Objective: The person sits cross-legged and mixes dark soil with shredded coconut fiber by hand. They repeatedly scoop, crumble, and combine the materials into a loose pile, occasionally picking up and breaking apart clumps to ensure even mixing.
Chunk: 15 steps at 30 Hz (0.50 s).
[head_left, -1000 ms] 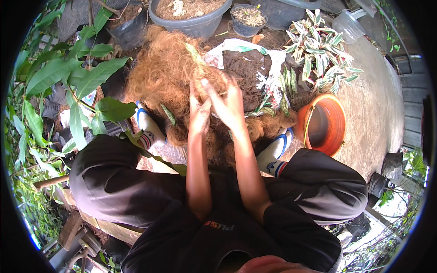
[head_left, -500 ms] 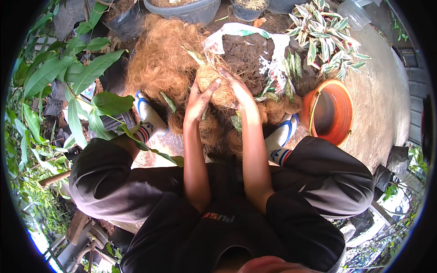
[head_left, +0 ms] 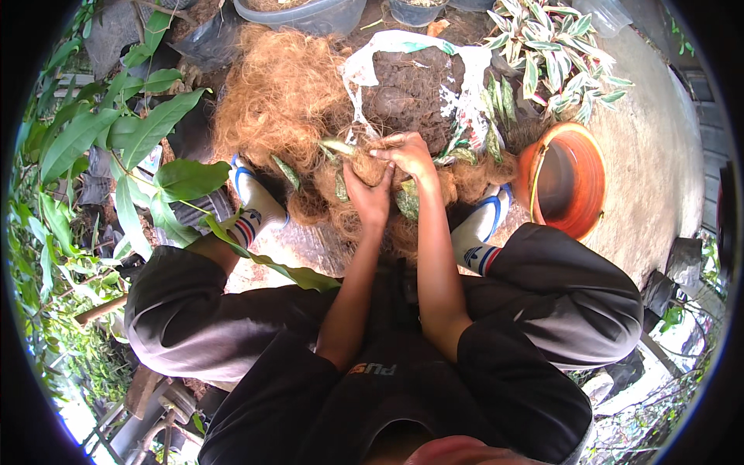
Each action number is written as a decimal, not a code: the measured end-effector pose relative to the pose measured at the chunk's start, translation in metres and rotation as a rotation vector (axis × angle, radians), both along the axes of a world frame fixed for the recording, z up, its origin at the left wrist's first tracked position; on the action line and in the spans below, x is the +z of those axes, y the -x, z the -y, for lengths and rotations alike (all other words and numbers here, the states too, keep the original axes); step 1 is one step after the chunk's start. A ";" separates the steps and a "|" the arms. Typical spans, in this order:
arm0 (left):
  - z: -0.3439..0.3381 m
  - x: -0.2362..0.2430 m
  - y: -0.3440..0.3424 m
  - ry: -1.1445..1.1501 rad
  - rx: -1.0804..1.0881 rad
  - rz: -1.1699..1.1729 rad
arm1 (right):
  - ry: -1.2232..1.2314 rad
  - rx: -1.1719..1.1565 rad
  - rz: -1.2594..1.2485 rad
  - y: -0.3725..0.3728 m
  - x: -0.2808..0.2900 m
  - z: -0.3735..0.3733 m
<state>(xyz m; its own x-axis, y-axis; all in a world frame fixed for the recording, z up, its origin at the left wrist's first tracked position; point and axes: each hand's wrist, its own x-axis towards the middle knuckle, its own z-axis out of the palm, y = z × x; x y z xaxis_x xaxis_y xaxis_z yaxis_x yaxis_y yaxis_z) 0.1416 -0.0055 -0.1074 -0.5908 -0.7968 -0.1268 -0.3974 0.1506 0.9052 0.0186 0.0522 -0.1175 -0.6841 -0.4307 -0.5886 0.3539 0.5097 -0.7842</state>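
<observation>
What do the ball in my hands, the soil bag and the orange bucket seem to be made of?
Ball: probably coconut fibre, dull; fine brown strands stick out.
Bag: likely thin plastic, slightly glossy; its white edge crumples.
Bucket: looks like hard plastic, smooth with some sheen, though the look alone can't confirm it.

Fibre pile [head_left: 271, 97] crowding left, soil bag [head_left: 359, 68] ahead, orange bucket [head_left: 590, 182] right, bare ground [head_left: 651, 155] beyond.
</observation>
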 end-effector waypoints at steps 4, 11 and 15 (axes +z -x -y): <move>-0.021 -0.018 -0.016 -0.037 0.072 -0.037 | 0.011 0.038 0.064 -0.012 0.002 0.009; -0.016 -0.030 -0.046 -0.077 -0.050 -0.007 | -0.022 0.352 -0.068 -0.012 0.012 0.024; -0.005 -0.038 -0.050 -0.032 -0.002 0.194 | -0.093 0.559 -0.046 -0.010 0.007 0.044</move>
<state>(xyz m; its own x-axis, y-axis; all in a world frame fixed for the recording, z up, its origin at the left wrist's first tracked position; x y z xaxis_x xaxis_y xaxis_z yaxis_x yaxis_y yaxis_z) 0.1919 -0.0008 -0.1457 -0.5545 -0.7894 -0.2636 -0.5649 0.1244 0.8157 0.0286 0.0082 -0.1109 -0.3929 -0.6824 -0.6164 -0.0230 0.6774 -0.7353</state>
